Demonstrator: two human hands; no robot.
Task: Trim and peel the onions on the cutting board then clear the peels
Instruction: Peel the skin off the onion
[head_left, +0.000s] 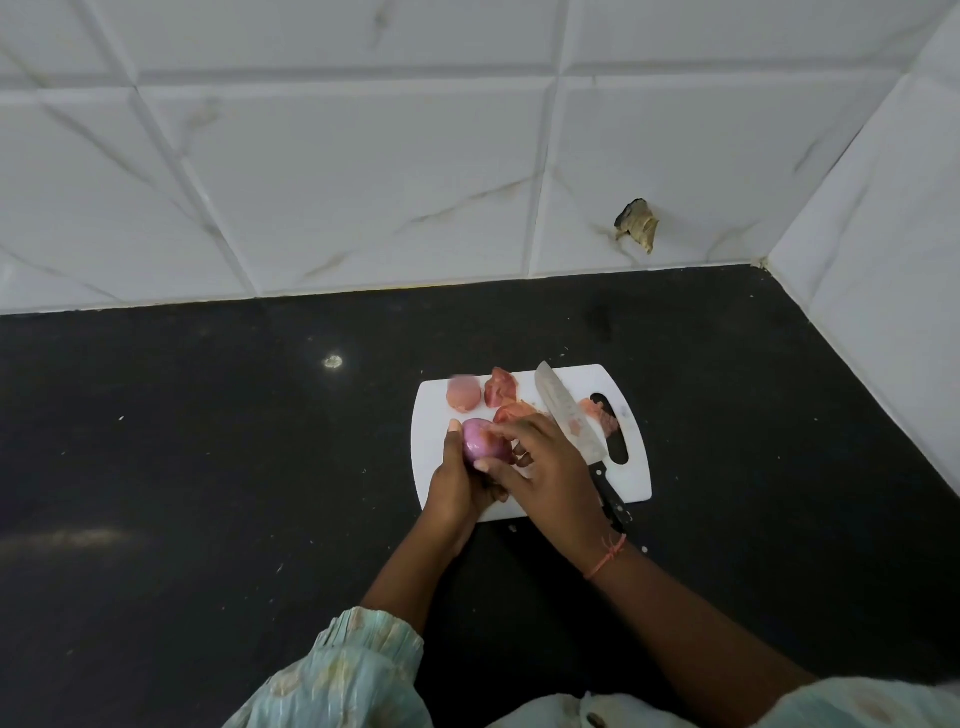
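I saw the onion (485, 440) over the white board (636, 478), shiny, purple and peeled. My left hand (460, 480) curled around it from 9 o'clock. My right hand (545, 467) pinched its skin. Pink peels (501, 395) lay at 12 o'clock, a knife (569, 415) at 3.

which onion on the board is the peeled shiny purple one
The onion held in both hands, left hand and right hand. It is glossy purple; the pieces behind it on the cutting board are dull pinkish-orange.
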